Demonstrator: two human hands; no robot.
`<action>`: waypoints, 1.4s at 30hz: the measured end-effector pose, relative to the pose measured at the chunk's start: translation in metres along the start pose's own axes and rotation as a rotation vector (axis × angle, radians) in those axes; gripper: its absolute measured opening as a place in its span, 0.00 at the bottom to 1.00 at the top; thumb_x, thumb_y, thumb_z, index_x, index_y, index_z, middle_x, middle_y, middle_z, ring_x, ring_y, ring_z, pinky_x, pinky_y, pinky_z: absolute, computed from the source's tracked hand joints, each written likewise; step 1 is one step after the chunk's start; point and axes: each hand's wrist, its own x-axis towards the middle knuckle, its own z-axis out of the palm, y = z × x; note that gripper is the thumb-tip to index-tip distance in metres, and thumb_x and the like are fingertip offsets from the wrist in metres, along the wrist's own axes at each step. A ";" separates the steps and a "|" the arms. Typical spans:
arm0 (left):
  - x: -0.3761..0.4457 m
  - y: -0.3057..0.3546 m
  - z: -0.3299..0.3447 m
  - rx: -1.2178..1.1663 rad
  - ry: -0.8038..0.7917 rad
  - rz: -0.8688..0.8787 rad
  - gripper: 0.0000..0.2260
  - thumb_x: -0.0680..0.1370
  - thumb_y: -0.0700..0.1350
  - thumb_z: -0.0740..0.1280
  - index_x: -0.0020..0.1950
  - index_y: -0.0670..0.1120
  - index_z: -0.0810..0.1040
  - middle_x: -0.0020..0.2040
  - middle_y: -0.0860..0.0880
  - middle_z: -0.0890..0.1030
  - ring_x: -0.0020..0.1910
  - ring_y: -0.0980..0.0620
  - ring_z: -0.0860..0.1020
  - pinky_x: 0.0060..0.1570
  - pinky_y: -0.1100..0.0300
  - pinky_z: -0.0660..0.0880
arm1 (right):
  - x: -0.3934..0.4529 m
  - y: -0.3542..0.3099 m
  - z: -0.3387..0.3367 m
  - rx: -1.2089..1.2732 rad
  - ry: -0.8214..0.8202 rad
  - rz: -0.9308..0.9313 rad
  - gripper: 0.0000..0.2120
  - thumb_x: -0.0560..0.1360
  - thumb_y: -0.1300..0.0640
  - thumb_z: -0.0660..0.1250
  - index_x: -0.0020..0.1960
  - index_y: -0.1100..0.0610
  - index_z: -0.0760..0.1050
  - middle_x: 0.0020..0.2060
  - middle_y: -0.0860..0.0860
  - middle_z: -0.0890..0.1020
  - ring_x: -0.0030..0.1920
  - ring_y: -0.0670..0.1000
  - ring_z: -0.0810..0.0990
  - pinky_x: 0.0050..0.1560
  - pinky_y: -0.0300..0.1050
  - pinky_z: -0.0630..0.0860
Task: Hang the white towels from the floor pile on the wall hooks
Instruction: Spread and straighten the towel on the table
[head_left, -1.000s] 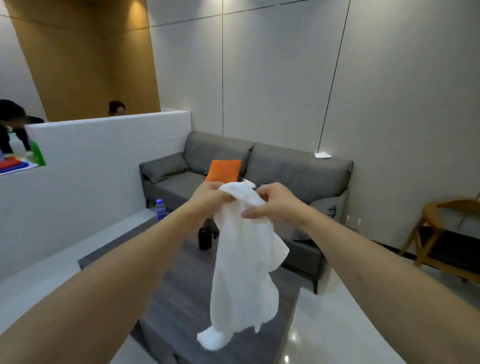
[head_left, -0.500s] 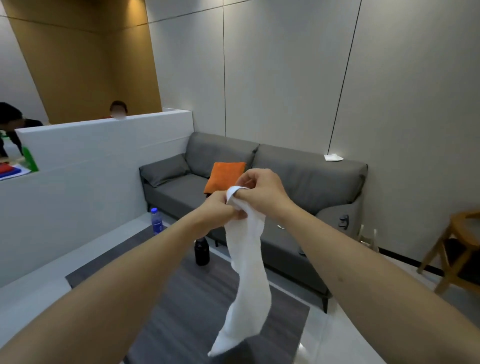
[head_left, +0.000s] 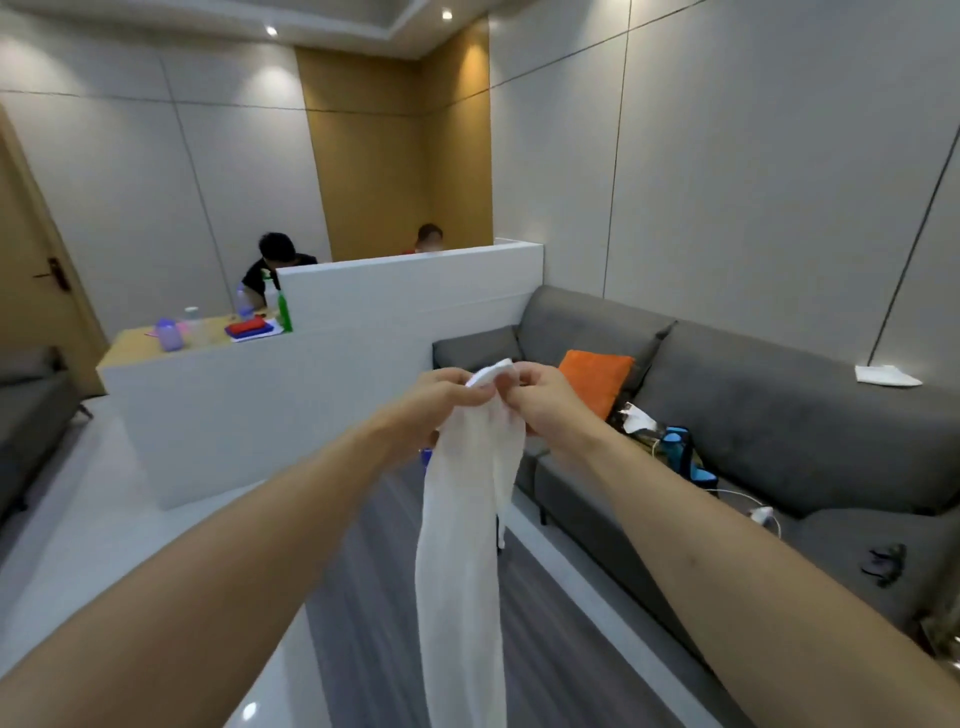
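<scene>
Two bare forearms reach out at chest height, the left hand (head_left: 445, 391) and right hand (head_left: 540, 396) close together, each pinching the top edge of a long white cloth towel (head_left: 465, 545). A small fold of the cloth stands up between the thumbs, and the rest hangs straight down in a narrow, bunched column, clear of the dark grey rug (head_left: 550, 670) below. The grip looks like a gathering of one end, likely to form a loop or corner that a hook could catch.

No wall hook and no floor pile is in view, so the hanging spot must lie elsewhere. Just beyond the hands runs a low white partition wall (head_left: 363, 332), with a green plastic bottle (head_left: 284, 312) and a red and blue stack on the counter beside it. To the right stands a grey fabric sofa (head_left: 779, 415) carrying a square orange cushion (head_left: 595, 379), a blue bag (head_left: 685, 457) and white charger cables. Two people sit behind the partition. The sofa and partition hem in the way ahead; the towel's trailing end could snag on either.
</scene>
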 end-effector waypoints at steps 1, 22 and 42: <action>-0.003 0.002 0.003 0.029 0.027 0.000 0.15 0.77 0.50 0.69 0.59 0.44 0.79 0.54 0.41 0.83 0.54 0.43 0.82 0.57 0.44 0.77 | 0.003 -0.002 0.002 -0.050 -0.020 -0.019 0.10 0.80 0.60 0.64 0.48 0.67 0.79 0.37 0.54 0.81 0.38 0.50 0.78 0.40 0.45 0.74; -0.058 -0.074 -0.136 0.192 0.872 -0.054 0.11 0.77 0.52 0.67 0.44 0.46 0.82 0.44 0.45 0.82 0.46 0.45 0.80 0.48 0.48 0.79 | 0.067 0.034 0.056 -0.874 -0.383 -0.074 0.23 0.71 0.51 0.74 0.25 0.56 0.66 0.25 0.50 0.68 0.29 0.50 0.69 0.28 0.44 0.61; 0.156 -0.152 -0.446 0.425 0.909 -0.153 0.06 0.76 0.51 0.67 0.45 0.50 0.81 0.43 0.48 0.81 0.45 0.47 0.78 0.39 0.57 0.73 | 0.386 0.054 0.225 -1.075 0.080 -0.157 0.10 0.78 0.48 0.65 0.48 0.52 0.82 0.47 0.56 0.82 0.49 0.62 0.79 0.46 0.49 0.75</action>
